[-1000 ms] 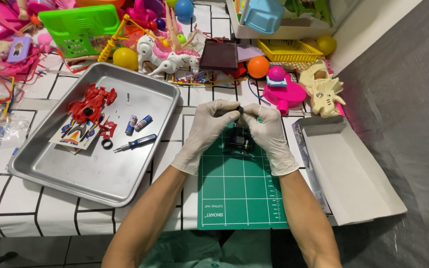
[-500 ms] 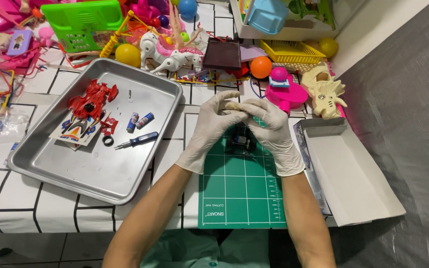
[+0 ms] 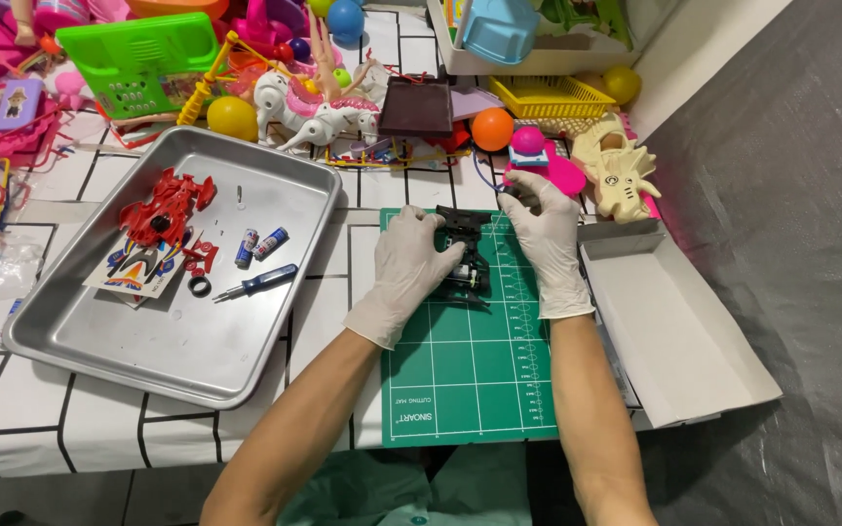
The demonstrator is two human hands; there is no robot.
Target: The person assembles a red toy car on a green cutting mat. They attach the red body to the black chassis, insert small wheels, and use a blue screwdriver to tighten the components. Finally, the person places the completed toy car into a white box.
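Note:
A small black toy car chassis (image 3: 467,255) rests on the green cutting mat (image 3: 470,380). My left hand (image 3: 403,268), in a white glove, grips the chassis from its left side. My right hand (image 3: 544,234), also gloved, is raised just right of the chassis with fingers pinched together near its upper end; whether it holds a small part is hidden. In the metal tray (image 3: 177,341) to the left lie the red car body (image 3: 163,212), a sticker sheet (image 3: 133,271), two small batteries (image 3: 260,245), a black ring (image 3: 200,286) and a blue-handled screwdriver (image 3: 255,282).
An open white cardboard box (image 3: 679,326) lies right of the mat. Behind the mat is a heap of toys: a white toy horse (image 3: 309,117), an orange ball (image 3: 491,128), a yellow basket (image 3: 550,95), a beige dinosaur head (image 3: 619,175), a green plastic toy (image 3: 138,49). The table's right edge drops to grey floor.
My hands have come apart: the left now holds the chassis on the mat, the right has lifted off to its right side. The view has shifted slightly.

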